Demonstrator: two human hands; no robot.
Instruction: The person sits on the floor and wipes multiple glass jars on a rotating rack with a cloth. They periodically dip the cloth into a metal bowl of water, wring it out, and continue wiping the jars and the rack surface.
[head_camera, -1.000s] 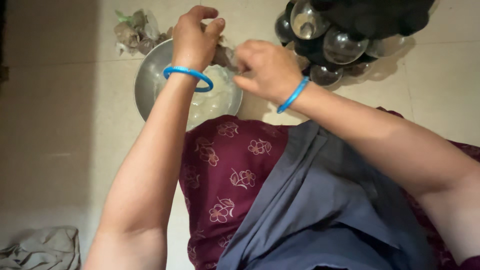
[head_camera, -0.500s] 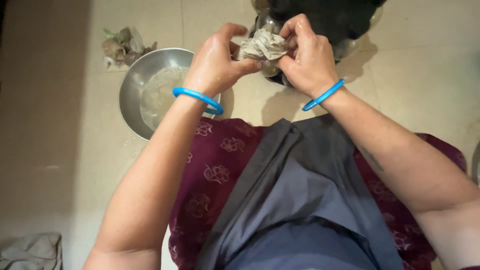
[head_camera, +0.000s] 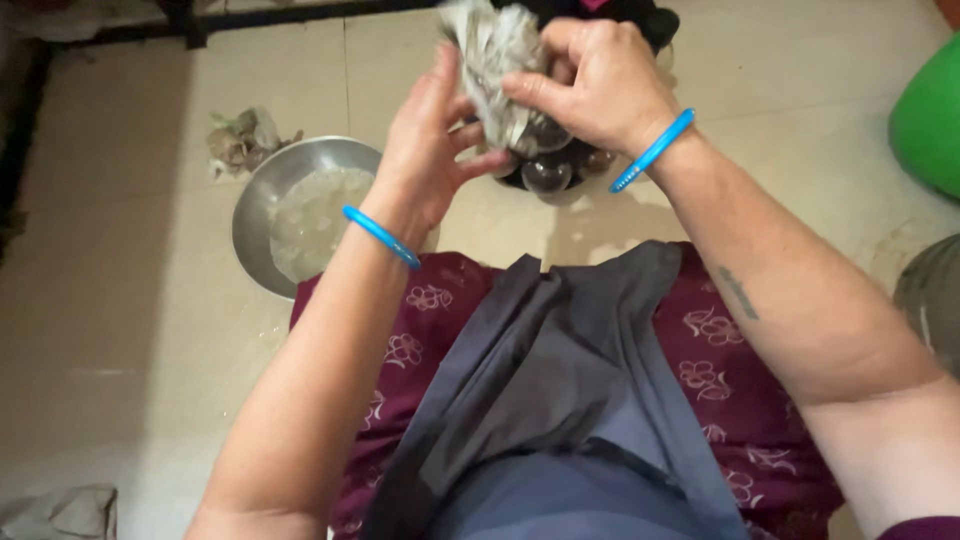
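Both hands are raised above the tiled floor (head_camera: 120, 330), working one thing between them: a crumpled, pale grey wad of cloth (head_camera: 495, 60). The right hand (head_camera: 600, 85) clenches its fingers on the wad's right side, while the left hand (head_camera: 430, 145) presses its palm and curled fingers against the left side, so the wad is gripped from both sides. Each wrist wears a blue bangle (head_camera: 380, 236). Below the hands, dark round vessels (head_camera: 550, 170) cluster on the floor. To the left stands a steel bowl (head_camera: 262, 195) holding cloudy water, with a small heap of scraps (head_camera: 240, 140) just beyond its far rim.
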